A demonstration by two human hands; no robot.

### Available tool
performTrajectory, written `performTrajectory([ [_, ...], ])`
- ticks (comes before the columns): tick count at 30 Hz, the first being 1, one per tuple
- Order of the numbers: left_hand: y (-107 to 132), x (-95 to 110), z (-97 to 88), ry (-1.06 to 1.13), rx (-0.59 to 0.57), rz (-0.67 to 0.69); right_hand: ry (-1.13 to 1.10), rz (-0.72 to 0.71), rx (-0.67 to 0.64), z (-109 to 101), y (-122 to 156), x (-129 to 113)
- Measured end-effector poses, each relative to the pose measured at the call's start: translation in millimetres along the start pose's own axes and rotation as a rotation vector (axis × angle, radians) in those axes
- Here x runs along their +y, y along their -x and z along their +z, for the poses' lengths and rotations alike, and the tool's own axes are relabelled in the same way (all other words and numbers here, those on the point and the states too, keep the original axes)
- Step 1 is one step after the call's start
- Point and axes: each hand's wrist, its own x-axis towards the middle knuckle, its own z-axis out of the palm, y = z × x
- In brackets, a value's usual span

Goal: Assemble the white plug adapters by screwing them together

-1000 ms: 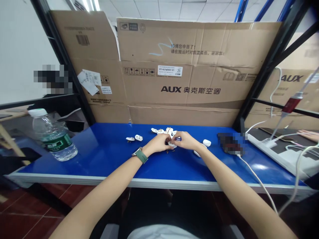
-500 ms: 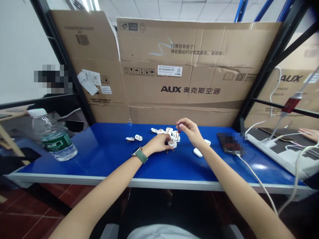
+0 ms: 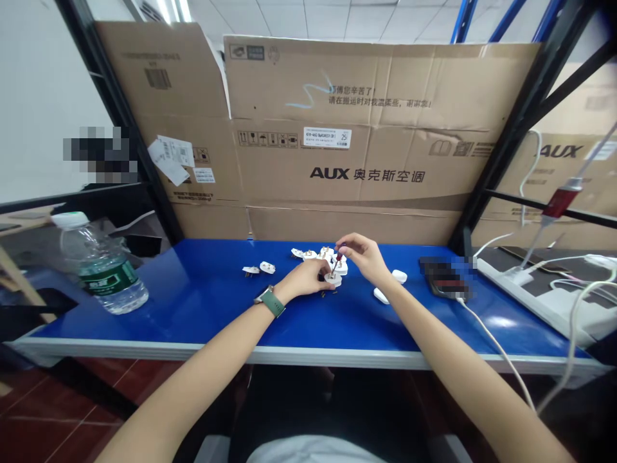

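Observation:
My left hand [image 3: 306,276], with a green watch on its wrist, is closed around a white plug part [image 3: 332,278] and holds it on the blue table [image 3: 202,302]. My right hand [image 3: 364,254] pinches a small screwdriver with a red handle [image 3: 337,259], its tip pointing down at that plug part. Behind my hands lie several more white plug parts [image 3: 313,254], and two lie apart to the left [image 3: 259,268]. Two white covers [image 3: 389,286] rest just right of my right wrist.
A water bottle [image 3: 99,267] stands at the table's left end. A dark blurred object [image 3: 446,278] and a white cable [image 3: 496,344] lie to the right, with a white power strip [image 3: 544,302] beyond. Flattened cardboard boxes [image 3: 357,141] wall off the back.
My right hand lifted away from the plug part with the red-handled screwdriver, then lowered it so the tip points at the part. The left hand has kept its hold.

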Motion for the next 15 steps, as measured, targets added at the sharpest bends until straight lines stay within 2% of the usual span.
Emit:
performTrajectory([
  [15, -0.6, -0.3, 0.0, -0.003, -0.001, 0.008, 0.062, 0.029, 0.001, -2.4, -0.5, 0.9],
])
